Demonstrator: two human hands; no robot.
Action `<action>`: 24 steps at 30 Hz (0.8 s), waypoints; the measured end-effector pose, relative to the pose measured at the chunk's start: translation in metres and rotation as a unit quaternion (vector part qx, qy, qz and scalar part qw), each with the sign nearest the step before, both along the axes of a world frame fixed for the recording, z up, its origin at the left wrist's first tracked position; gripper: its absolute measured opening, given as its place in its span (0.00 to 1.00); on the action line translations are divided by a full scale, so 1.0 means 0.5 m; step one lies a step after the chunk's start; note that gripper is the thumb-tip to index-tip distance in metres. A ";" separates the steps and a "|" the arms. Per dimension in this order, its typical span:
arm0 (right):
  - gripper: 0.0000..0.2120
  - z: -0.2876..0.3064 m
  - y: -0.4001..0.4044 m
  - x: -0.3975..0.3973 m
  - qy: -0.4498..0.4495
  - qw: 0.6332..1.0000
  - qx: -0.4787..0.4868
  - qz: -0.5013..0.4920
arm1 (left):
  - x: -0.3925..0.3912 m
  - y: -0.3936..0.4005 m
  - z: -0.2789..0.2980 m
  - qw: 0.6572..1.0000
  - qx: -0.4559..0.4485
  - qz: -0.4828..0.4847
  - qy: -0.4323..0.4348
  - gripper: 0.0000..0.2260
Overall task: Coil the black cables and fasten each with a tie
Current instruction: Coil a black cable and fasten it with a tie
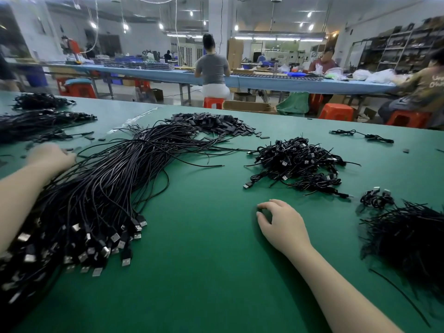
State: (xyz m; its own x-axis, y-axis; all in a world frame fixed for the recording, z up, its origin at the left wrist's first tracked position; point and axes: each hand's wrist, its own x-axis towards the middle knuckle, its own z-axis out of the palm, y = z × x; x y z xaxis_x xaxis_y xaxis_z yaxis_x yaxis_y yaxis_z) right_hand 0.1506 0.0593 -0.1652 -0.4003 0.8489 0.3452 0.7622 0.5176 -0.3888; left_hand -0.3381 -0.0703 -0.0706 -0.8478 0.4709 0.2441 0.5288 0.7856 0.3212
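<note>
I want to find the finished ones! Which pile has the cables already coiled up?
Start at the green table. Just beyond the right hand sits a heap of coiled cables. Unlike the long loose bundle on the left, these are small tight loops.

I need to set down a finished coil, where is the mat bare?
Bare green mat lies between the uncoiled cable bundle and the right hand, down to the near edge. Crowded: coiled pile ahead, tie pile right.
</note>
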 end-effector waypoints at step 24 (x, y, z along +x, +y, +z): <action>0.13 0.000 -0.003 0.003 0.010 1.000 -0.005 0.004 | 0.182 0.071 0.003 0.970 -0.203 -0.080 0.107 0.12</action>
State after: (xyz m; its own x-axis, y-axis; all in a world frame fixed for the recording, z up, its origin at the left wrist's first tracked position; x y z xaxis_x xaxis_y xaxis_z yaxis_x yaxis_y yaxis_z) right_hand 0.1520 0.0577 -0.1651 -0.3999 0.8490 0.3453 0.7502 0.5196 -0.4089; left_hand -0.2471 -0.0348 -0.0691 -0.7058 0.6870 0.1727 0.6755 0.7261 -0.1281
